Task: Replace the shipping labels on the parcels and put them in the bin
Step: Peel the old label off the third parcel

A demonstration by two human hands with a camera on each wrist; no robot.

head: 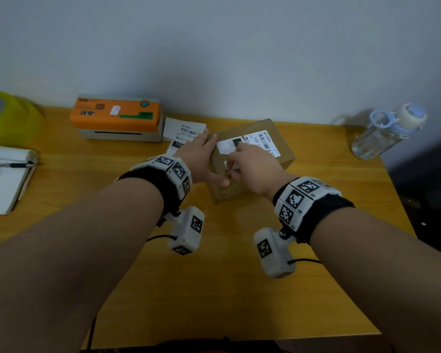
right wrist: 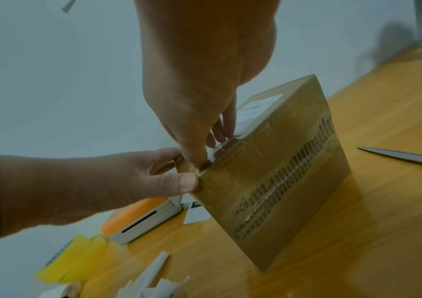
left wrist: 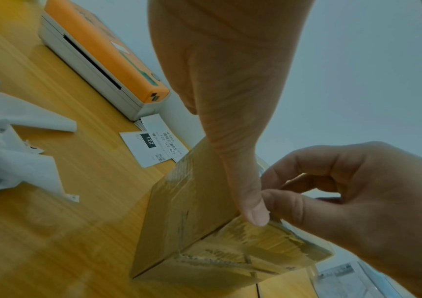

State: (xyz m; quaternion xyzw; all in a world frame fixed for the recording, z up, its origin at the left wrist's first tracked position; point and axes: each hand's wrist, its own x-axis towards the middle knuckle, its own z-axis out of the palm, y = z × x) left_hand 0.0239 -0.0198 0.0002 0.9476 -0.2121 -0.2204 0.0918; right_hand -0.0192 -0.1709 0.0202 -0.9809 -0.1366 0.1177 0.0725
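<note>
A brown cardboard parcel (head: 239, 192) sealed with clear tape stands on the wooden table (head: 214, 289), in front of the printer. My left hand (head: 209, 161) grips its left near corner; the thumb (left wrist: 256, 211) presses the top edge while the fingers lie along the far side. A white barcode label (head: 264, 142) covers the parcel's top. My right hand (head: 236, 159) pinches a torn white piece of that label (right wrist: 224, 146) at the top's near edge. Fresh printed labels (head: 183, 129) lie beside the printer. No bin is in view.
An orange and white label printer (head: 117, 118) stands at the back. A yellow-green tape roll (head: 8, 115) and a notebook with a pen (head: 5, 179) are at the left, a water bottle (head: 387, 131) at the right. Scissors (right wrist: 403, 157) and label scraps (left wrist: 13, 151) lie nearby.
</note>
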